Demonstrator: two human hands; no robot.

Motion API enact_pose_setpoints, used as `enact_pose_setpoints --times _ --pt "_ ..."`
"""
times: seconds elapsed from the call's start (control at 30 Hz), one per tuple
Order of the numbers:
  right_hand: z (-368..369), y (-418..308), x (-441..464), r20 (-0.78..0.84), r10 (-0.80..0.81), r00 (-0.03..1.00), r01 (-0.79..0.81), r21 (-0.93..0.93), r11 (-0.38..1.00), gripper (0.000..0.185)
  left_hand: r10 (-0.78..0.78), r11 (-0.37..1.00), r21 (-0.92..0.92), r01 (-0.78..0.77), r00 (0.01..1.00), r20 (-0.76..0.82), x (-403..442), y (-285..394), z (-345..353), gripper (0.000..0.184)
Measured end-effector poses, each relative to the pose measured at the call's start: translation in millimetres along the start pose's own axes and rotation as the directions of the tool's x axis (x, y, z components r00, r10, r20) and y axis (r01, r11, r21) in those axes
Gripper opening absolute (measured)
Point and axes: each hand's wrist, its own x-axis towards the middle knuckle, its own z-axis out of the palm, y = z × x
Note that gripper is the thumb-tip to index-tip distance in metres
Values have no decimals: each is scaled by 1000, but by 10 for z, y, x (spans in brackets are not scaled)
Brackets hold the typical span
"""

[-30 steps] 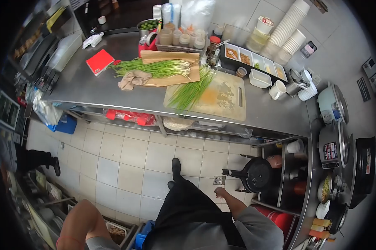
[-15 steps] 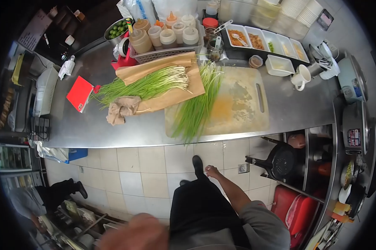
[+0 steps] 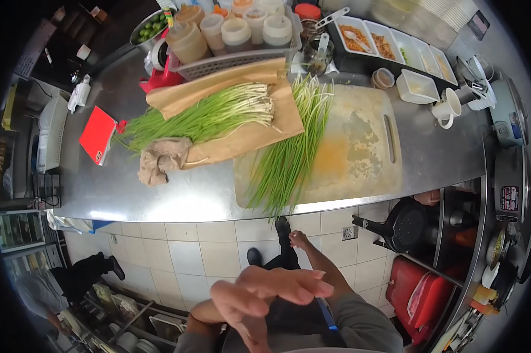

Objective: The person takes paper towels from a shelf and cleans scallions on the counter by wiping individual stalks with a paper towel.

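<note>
My left hand (image 3: 265, 297) is raised close to the camera, its fingers bent and apart, with nothing visible in them. Low beside my leg hangs my right hand (image 3: 299, 239), fingers curled in; nothing shows in it. In front of me, a bunch of green chives (image 3: 292, 153) lies across the left part of a worn cutting board (image 3: 365, 176), tips hanging over the counter's edge. More chives (image 3: 206, 115) rest on brown paper (image 3: 277, 126) to the left. A crumpled brown cloth or paper (image 3: 162, 157) sits at the paper's lower corner. Neither hand touches these.
A red notebook (image 3: 97, 134) lies left on the steel counter (image 3: 124, 194). Behind are a basket (image 3: 230, 62) of squeeze bottles and a topping tray (image 3: 365, 59). A white mug (image 3: 446, 107) stands right. Black pans (image 3: 408, 226) sit below; another person (image 3: 77, 276) is at lower left.
My left hand has risen from the lower left to the middle, in front of my body. The counter appears closer, and my second shoe has come further into view. My right hand stays low.
</note>
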Motion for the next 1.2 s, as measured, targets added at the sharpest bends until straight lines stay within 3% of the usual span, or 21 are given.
enact_pose_setpoints --times 0.07,0.13,0.2,0.23,0.27,0.33,0.37,0.47,0.73,0.87,1.2 --pt "-69 -116 199 52 0 999 0 6 1000 26 4 999 46 -7 998 59 74 77 -42 89" --pt "-176 -398 293 21 80 997 -83 324 943 37 177 977 114 -181 983 41 262 24 -160 54" --pt "-208 -291 706 49 -140 989 92 539 837 49 150 849 436 -298 928 341 381 -30 -654 72" --pt "-270 -264 931 45 -212 976 134 645 753 49 -73 653 648 -391 820 568 367 21 -1181 106" --pt "-336 -336 1076 45 -273 961 157 723 672 49 -268 361 796 -486 764 588 401 -1 -1528 113" --pt "-417 -448 1134 9 -210 978 120 796 594 50 -672 56 870 -490 626 396 347 -92 -2094 102" --pt "-433 -477 1111 -12 -176 984 109 827 551 50 -852 -4 824 -567 433 294 301 -116 -2302 94" --pt "-289 -410 969 -88 -99 991 123 885 449 51 -773 -40 749 -661 496 396 185 -172 -2487 88" --pt "18 -419 1242 -236 -49 970 241 947 213 53 -616 -25 727 -686 584 529 93 -172 -2649 68" --pt "-131 -804 1627 -329 -85 940 336 938 82 55 -589 -57 747 -662 627 510 64 -212 -2593 72" --pt "-564 -1568 2323 -470 -63 880 455 875 -166 58 -652 -157 695 -702 602 461 0 -248 -2546 89"
